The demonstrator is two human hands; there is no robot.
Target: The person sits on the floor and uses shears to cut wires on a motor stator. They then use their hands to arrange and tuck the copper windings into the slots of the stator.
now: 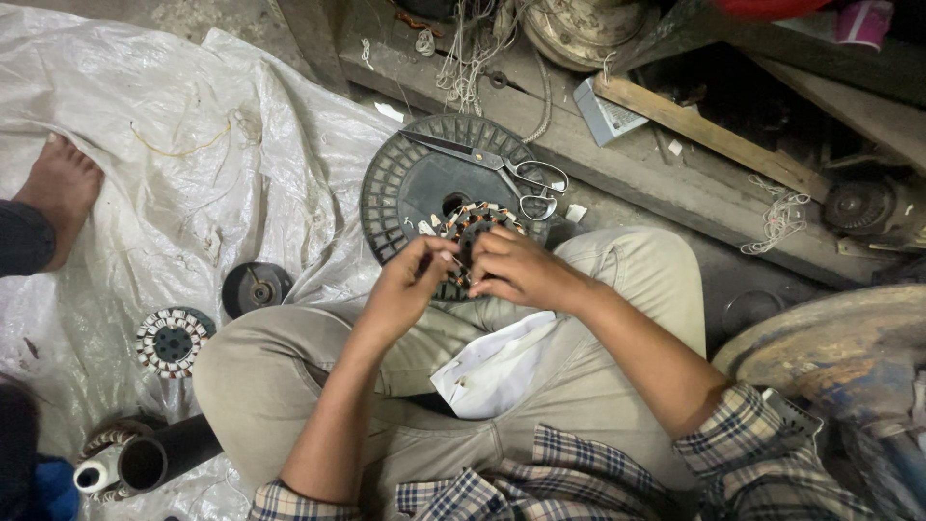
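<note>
The wound stator (479,228), a ring of copper-coloured coils on a slotted core, sat above the person's knees, partly over a black ribbed plastic disc (410,188) that lay on the floor. The left hand (405,289) was pinched shut at the near edge of the stator, thumb and fingertips closed on what looked like a fine strand or a coil end, though the strand itself was too small to make out. The right hand (521,270) was curled closed over the ring's right side, gripping and steadying it. For work this fine, it seemed wise to keep the steadying hand firm so the core could not turn, to pull gently along the slot instead of across it, and to avoid nicking the wire's coating. A pair of scissors (502,169) rested on the black disc just beyond the stator, blades closed, within easy reach. A white cloth or paper (497,371) lay in the lap on the beige trousers. To the left, on a crumpled white plastic sheet (145,125), were a second, smaller stator (172,340), a dark round part (254,287) and a black tube (164,458). Another person's bare foot (58,193) rested on the sheet, well apart from the hands.
</note>
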